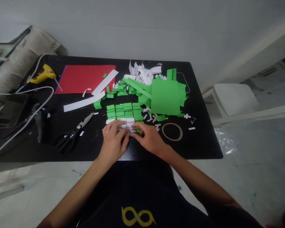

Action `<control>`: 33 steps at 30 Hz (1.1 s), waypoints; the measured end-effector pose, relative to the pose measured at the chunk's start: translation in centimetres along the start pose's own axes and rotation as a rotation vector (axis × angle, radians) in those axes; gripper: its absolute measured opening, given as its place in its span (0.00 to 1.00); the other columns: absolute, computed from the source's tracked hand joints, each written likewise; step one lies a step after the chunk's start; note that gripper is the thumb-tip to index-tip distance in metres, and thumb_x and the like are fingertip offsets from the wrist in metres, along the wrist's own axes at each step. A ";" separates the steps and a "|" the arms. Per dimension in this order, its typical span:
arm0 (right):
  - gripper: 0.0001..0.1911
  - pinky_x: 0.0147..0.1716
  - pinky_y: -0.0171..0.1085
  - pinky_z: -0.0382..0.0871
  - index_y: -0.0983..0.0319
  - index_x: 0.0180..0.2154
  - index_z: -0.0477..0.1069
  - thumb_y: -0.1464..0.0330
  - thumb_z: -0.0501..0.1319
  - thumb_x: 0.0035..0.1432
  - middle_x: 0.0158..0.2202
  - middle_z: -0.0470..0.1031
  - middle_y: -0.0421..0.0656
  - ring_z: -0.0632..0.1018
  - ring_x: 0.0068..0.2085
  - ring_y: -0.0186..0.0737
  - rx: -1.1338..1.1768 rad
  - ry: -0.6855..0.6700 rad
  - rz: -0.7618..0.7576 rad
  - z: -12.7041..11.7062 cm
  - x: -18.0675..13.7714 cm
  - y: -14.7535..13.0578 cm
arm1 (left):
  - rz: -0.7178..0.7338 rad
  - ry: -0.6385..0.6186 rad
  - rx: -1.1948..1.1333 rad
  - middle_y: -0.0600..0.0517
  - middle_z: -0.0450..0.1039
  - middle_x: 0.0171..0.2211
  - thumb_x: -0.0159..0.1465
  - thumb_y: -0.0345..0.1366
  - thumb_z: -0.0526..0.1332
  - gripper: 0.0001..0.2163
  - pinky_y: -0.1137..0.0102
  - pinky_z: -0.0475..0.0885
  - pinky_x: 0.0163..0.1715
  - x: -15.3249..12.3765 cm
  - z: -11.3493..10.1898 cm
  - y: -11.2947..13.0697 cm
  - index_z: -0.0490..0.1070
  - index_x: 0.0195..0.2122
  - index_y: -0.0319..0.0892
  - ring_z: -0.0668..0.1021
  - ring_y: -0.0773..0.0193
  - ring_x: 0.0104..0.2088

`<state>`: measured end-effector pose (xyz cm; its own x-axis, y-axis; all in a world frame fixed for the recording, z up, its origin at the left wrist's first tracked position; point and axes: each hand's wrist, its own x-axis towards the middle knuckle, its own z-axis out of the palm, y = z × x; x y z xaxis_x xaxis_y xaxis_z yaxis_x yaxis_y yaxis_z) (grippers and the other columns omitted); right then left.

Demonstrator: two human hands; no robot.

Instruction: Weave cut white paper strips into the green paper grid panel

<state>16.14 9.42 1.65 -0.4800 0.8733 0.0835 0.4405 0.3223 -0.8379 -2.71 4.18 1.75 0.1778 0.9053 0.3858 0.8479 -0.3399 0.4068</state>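
Note:
Rows of small folded green paper pieces lie side by side on the black table. Just below them, nearer my body, are folded white paper pieces. My left hand bends over the white pieces from the left, its fingertips closed on their near edge. From the right, my right hand pinches the same white paper, thumb and forefinger together. The fingertips of both hands almost meet and hide part of the paper. A few green pieces show under my right fingers.
Black-handled scissors lie open at left, near a yellow glue gun with its cord. Behind are a red sheet, white strips, white scraps and stacked green sheets. A tape roll lies at right.

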 end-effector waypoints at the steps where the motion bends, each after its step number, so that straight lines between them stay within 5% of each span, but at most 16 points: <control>1: 0.12 0.42 0.38 0.74 0.58 0.48 0.75 0.74 0.68 0.63 0.43 0.85 0.42 0.81 0.34 0.36 -0.007 0.001 -0.008 0.1 0.0 0.0 | -0.003 0.003 0.002 0.40 0.75 0.56 0.70 0.32 0.62 0.03 0.46 0.64 0.60 0.0 0.0 0.0 0.77 0.41 0.43 0.72 0.43 0.60; 14: 0.02 0.40 0.37 0.71 0.58 0.43 0.73 0.70 0.62 0.69 0.36 0.82 0.40 0.82 0.37 0.40 0.014 0.074 -0.010 0.9 -0.2 0.5 | -0.057 0.083 0.114 0.44 0.81 0.51 0.69 0.37 0.66 0.08 0.49 0.64 0.54 0.3 -0.5 0.4 0.76 0.32 0.44 0.76 0.45 0.54; 18: 0.02 0.39 0.36 0.71 0.58 0.43 0.73 0.70 0.63 0.68 0.36 0.81 0.40 0.81 0.36 0.39 0.025 0.095 -0.029 0.8 -0.3 0.7 | -0.056 0.114 0.055 0.45 0.81 0.50 0.69 0.37 0.66 0.04 0.50 0.65 0.56 0.5 -0.8 0.2 0.76 0.37 0.44 0.77 0.47 0.54; 22: 0.02 0.39 0.35 0.70 0.59 0.42 0.73 0.71 0.64 0.67 0.36 0.81 0.40 0.81 0.35 0.38 0.020 0.118 -0.082 0.9 -0.3 0.9 | -0.042 0.061 0.044 0.43 0.77 0.55 0.69 0.36 0.64 0.06 0.48 0.66 0.59 0.7 -0.9 0.4 0.76 0.46 0.44 0.75 0.46 0.58; 33: 0.03 0.35 0.34 0.68 0.59 0.40 0.73 0.72 0.64 0.67 0.33 0.80 0.38 0.79 0.32 0.37 -0.004 0.123 -0.085 0.9 -0.2 0.9 | -0.059 -0.076 -0.013 0.42 0.72 0.61 0.69 0.34 0.63 0.03 0.41 0.65 0.62 1.3 -0.7 -0.1 0.77 0.40 0.44 0.69 0.42 0.63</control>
<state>15.90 9.21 0.40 -0.4196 0.8808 0.2195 0.4052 0.3982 -0.8229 -2.93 5.26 2.81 0.1654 0.9403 0.2974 0.8515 -0.2883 0.4380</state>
